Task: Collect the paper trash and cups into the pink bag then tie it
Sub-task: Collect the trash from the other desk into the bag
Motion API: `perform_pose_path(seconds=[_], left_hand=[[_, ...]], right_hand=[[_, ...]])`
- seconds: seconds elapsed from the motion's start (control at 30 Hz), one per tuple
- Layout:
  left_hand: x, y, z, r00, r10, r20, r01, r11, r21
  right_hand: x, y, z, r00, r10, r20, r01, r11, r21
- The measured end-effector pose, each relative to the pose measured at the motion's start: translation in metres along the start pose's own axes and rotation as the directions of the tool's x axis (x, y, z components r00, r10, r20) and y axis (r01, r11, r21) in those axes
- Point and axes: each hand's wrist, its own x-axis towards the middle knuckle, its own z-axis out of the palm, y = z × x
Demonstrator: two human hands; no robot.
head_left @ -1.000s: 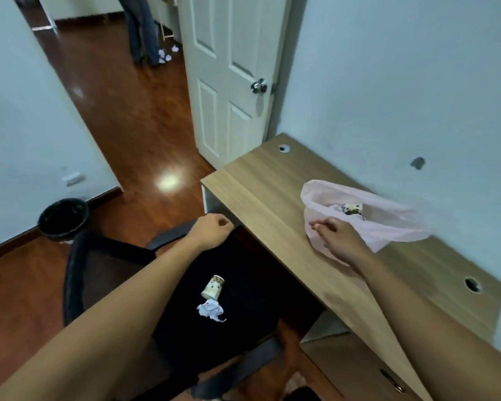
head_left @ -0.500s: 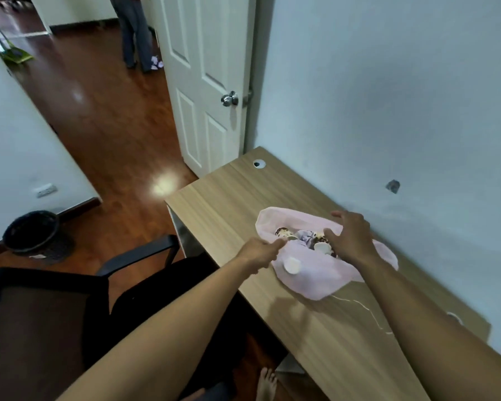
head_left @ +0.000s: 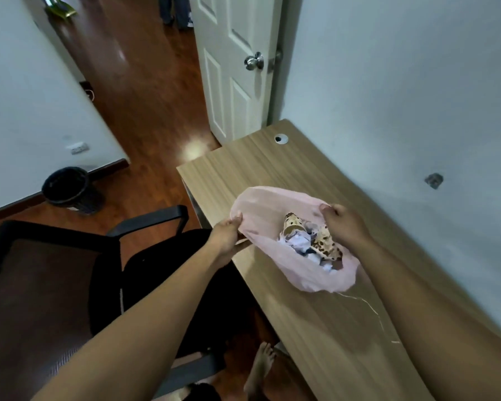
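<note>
The pink bag (head_left: 275, 204) lies on the wooden desk (head_left: 243, 166) with its mouth pulled wide. Inside it I see patterned paper cups (head_left: 324, 241) and crumpled white paper (head_left: 297, 244). My left hand (head_left: 227, 233) pinches the bag's rim at the desk's near edge. My right hand (head_left: 344, 224) grips the opposite rim on the wall side. A thin white string (head_left: 368, 306) trails from the bag across the desk.
A black office chair (head_left: 145, 227) stands left of the desk, under my left arm. A black waste bin (head_left: 67, 189) sits on the wood floor by the left wall. A white door (head_left: 235, 68) stands beyond the desk. A bare foot (head_left: 261, 366) shows below.
My left hand came from the chair to the bag. Both hands now hold the rim and have spread the mouth open. The cup and paper seen on the chair seat are out of sight.
</note>
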Motion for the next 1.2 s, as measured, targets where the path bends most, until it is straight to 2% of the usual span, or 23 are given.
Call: perform_pose_path(seconds=[0.1, 0.17, 0.3, 0.37, 0.43, 0.53, 0.6, 0.8, 0.9, 1.0, 1.2], left_hand=[[-0.005, 0.015, -0.042, 0.993, 0.075, -0.093, -0.083, 0.994, -0.077], [-0.013, 0.022, -0.072, 0.977, 0.126, -0.170, -0.150, 0.980, -0.134], [-0.036, 0.026, -0.140, 0.956, 0.132, -0.263, -0.202, 0.944, -0.260], [-0.049, 0.023, -0.169, 0.956, 0.122, -0.266, -0.200, 0.936, -0.290], [-0.065, 0.020, -0.193, 0.965, 0.115, -0.236, -0.183, 0.940, -0.288], [-0.082, 0.016, -0.220, 0.978, 0.104, -0.178, -0.152, 0.949, -0.276], [-0.086, 0.008, -0.234, 0.981, 0.075, -0.180, -0.115, 0.969, -0.220], [-0.081, -0.037, -0.256, 0.987, -0.124, -0.098, 0.132, 0.988, 0.079], [-0.069, -0.070, -0.258, 0.964, -0.256, -0.073, 0.266, 0.933, 0.241], [-0.060, -0.100, -0.257, 0.929, -0.358, -0.091, 0.362, 0.832, 0.420], [-0.033, -0.147, -0.257, 0.913, -0.385, -0.136, 0.378, 0.668, 0.641]], right_hand=[[-0.011, -0.031, 0.015, 0.990, 0.060, 0.125, -0.089, 0.966, 0.243], [-0.025, -0.050, 0.027, 0.950, 0.068, 0.304, -0.188, 0.904, 0.384], [-0.055, -0.071, 0.065, 0.822, 0.048, 0.567, -0.337, 0.845, 0.417], [-0.067, -0.072, 0.089, 0.772, 0.028, 0.635, -0.383, 0.818, 0.430], [-0.080, -0.070, 0.112, 0.752, 0.025, 0.659, -0.408, 0.802, 0.435], [-0.100, -0.067, 0.142, 0.755, 0.017, 0.656, -0.409, 0.794, 0.450], [-0.110, -0.064, 0.158, 0.782, 0.036, 0.622, -0.405, 0.788, 0.463], [-0.131, -0.044, 0.194, 0.904, 0.163, 0.396, -0.337, 0.840, 0.425], [-0.135, -0.030, 0.208, 0.952, 0.179, 0.248, -0.251, 0.920, 0.302], [-0.132, -0.014, 0.220, 0.973, 0.178, 0.149, -0.202, 0.966, 0.161], [-0.097, 0.023, 0.248, 0.994, 0.111, 0.002, -0.109, 0.986, -0.127]])
